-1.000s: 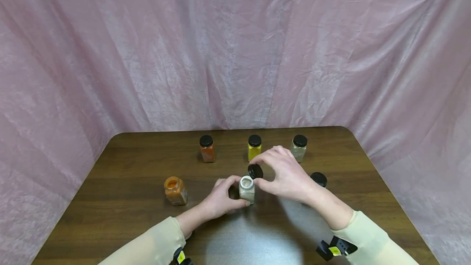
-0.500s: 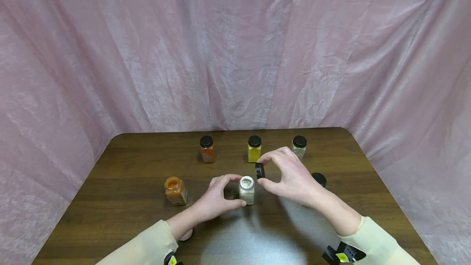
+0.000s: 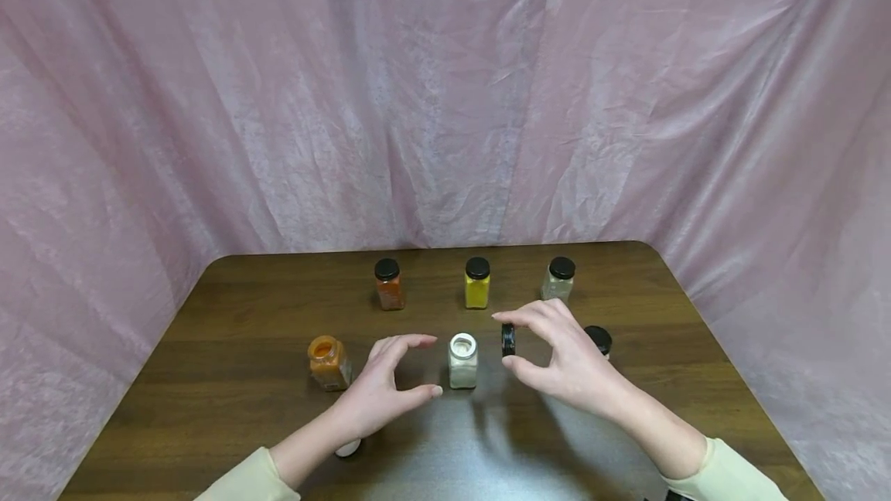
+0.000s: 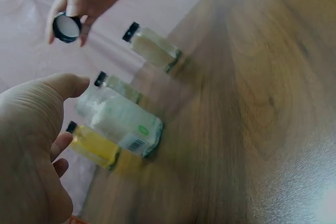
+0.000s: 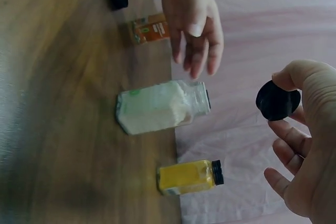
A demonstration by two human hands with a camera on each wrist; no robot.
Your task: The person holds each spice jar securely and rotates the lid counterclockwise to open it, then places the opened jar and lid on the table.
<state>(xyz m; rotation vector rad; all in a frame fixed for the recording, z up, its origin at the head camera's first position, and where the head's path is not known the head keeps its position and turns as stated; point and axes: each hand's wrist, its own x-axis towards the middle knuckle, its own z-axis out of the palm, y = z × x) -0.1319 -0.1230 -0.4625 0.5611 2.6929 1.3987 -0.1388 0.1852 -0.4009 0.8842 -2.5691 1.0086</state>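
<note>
An uncapped glass spice jar of whitish powder stands upright on the table. To its left is my left hand, thumb and fingers spread apart, holding nothing and clear of the glass. On the other side my right hand pinches a black lid on edge, above the table. Its pale inner face shows in the left wrist view on the lid. Farther left stands another uncapped jar with orange powder. Under my left wrist lies a lid, inner side up, partly hidden.
Along the back stand three capped jars: a reddish-orange one, a yellow one and a pale green one. Another black-capped jar is mostly hidden behind my right hand. A pink curtain hangs behind the wooden table.
The black lid has come away from the whitish jar's mouth, rightward and a little toward me, in my right hand. My left hand has let go of the jar and drawn back left.
</note>
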